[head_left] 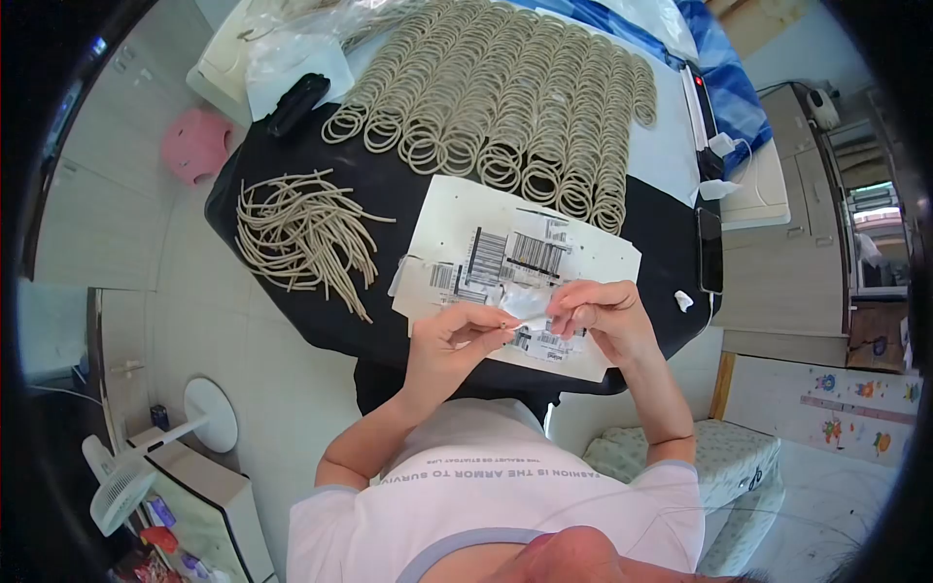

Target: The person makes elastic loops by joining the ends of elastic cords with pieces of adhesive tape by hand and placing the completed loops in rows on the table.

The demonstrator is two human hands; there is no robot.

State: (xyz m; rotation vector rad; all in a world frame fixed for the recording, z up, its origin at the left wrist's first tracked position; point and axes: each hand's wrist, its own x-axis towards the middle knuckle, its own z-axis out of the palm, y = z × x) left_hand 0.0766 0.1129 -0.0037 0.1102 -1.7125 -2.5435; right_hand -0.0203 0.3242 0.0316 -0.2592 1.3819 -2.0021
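Observation:
Over a white sheet with barcode labels [437,219], my left hand [457,345] pinches something small near its fingertips, too small to make out. My right hand [603,316] is close beside it, thumb and fingers together at a piece of thin white material [526,303] that stretches between both hands. A loose pile of beige cord pieces [306,233] lies to the left on the black cloth [321,325]. Rows of beige rings [505,92] cover the far part of the table, several columns side by side.
A black phone [710,251] and a small white scrap [684,301] lie at the right edge. A black object [298,104] rests at the back left beside clear plastic [292,49]. A power strip [700,117] is at the back right. A pink stool [194,146] stands left.

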